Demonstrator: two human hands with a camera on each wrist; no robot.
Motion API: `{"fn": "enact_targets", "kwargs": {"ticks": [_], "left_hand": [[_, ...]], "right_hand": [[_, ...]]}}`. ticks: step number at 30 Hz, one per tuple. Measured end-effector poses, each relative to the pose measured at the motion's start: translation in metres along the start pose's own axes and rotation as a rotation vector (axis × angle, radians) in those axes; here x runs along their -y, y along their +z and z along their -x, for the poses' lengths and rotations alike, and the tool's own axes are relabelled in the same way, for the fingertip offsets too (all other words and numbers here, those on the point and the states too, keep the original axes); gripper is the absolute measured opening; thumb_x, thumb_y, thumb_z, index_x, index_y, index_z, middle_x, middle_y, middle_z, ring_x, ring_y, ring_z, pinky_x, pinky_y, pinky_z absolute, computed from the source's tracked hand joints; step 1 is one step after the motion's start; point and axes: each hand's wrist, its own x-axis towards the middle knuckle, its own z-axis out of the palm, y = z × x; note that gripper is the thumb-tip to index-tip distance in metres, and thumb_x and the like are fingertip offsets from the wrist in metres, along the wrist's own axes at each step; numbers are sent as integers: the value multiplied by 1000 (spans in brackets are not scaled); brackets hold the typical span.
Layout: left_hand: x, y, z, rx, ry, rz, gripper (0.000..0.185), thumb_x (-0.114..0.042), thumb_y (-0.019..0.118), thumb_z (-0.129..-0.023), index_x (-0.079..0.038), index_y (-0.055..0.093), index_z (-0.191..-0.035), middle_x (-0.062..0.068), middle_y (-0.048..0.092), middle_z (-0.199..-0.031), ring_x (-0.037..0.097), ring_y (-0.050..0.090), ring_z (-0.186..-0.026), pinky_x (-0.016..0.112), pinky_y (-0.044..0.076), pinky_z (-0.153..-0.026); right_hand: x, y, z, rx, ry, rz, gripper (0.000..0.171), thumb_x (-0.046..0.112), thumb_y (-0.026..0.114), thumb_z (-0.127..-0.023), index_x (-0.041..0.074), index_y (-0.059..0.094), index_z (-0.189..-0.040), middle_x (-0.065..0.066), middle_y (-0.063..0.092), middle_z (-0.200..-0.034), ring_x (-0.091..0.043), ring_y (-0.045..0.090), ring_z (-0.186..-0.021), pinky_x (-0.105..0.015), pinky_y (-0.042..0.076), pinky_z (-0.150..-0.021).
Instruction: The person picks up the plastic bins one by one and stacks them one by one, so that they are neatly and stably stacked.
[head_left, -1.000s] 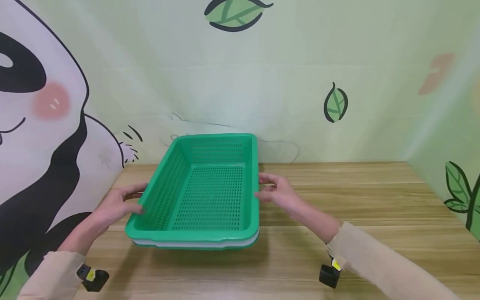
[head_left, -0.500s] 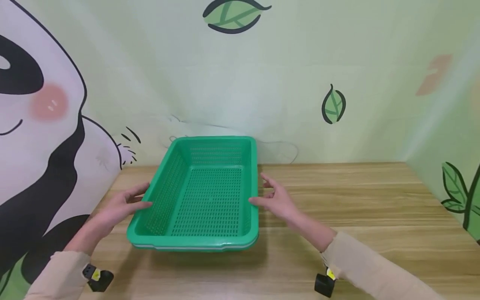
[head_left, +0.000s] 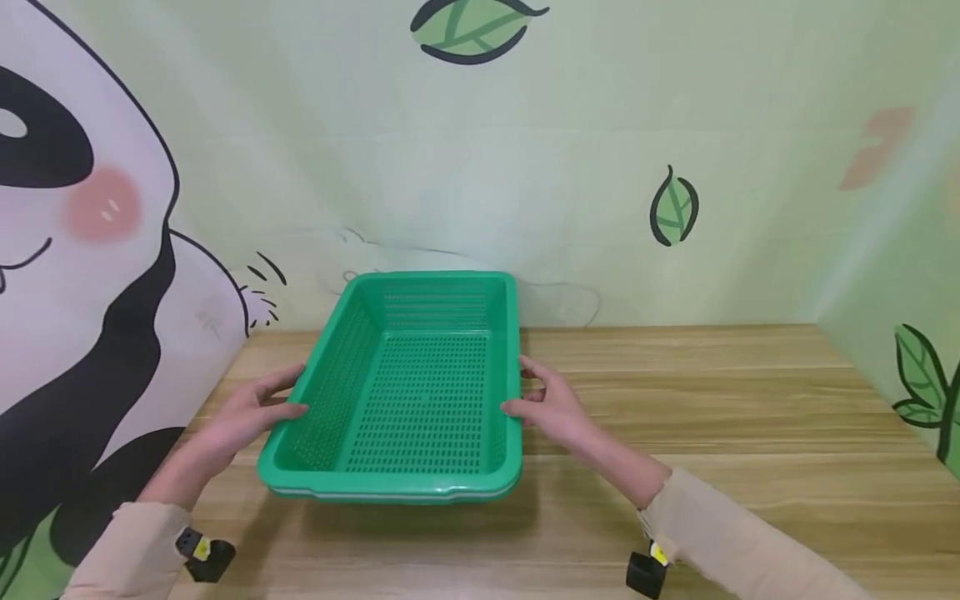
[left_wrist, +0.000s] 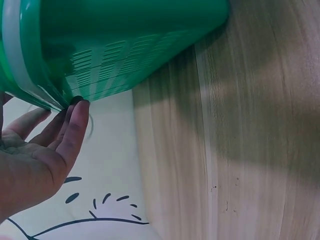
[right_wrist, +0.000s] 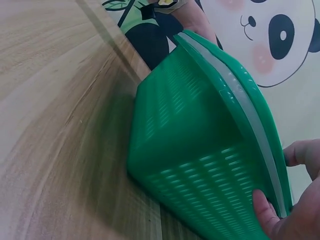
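Observation:
A stack of nested rectangular plastic baskets (head_left: 420, 400) stands left of centre in the head view, the top one green with a slotted floor and sides. In the right wrist view a white rim (right_wrist: 250, 112) shows between green rims. My left hand (head_left: 243, 417) grips the left side, its thumb on the rim and its fingers (left_wrist: 75, 127) bent under the rim from outside. On the opposite side my right hand (head_left: 555, 408) pinches the rim, thumb on top and fingers beneath. I cannot tell whether the stack's underside fully touches the table.
The wood-grain table (head_left: 675, 400) runs to the right of the stack and in front of it. Behind it hangs a backdrop (head_left: 585, 167) printed with a panda and leaves. Small black cameras (head_left: 210, 558) are strapped to both wrists.
The top basket has settled lower, so the white rim below it shows less at the front. Both thumbs have come onto the rim, and the right fingers have closed in on the side.

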Motion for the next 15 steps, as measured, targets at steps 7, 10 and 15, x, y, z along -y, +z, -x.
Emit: {"fn": "enact_targets", "kwargs": {"ticks": [7,10,15], "left_hand": [[-4,3,-1,-8,10,0,67,-17,55,-89,4,20,-142,26,25,-143,43,39,-120,43,47,-86],[-6,6,-2,-4,22,7,67,-16,56,-89,5,20,-141,27,25,-142,43,40,-120,43,46,-86],[-8,9,-2,1,32,22,67,-14,56,-88,4,20,-141,27,25,-143,43,42,-119,43,47,-87]], "right_hand": [[0,-5,0,16,-15,5,71,1,63,-77,2,29,-140,-19,38,-129,-15,57,-80,-29,52,-67],[-1,-9,1,17,-14,14,70,2,62,-78,2,30,-140,-20,38,-129,-15,57,-80,-30,52,-67],[-1,-14,3,23,-8,30,70,2,61,-78,3,30,-140,-19,38,-129,-15,57,-79,-31,52,-67]]}}
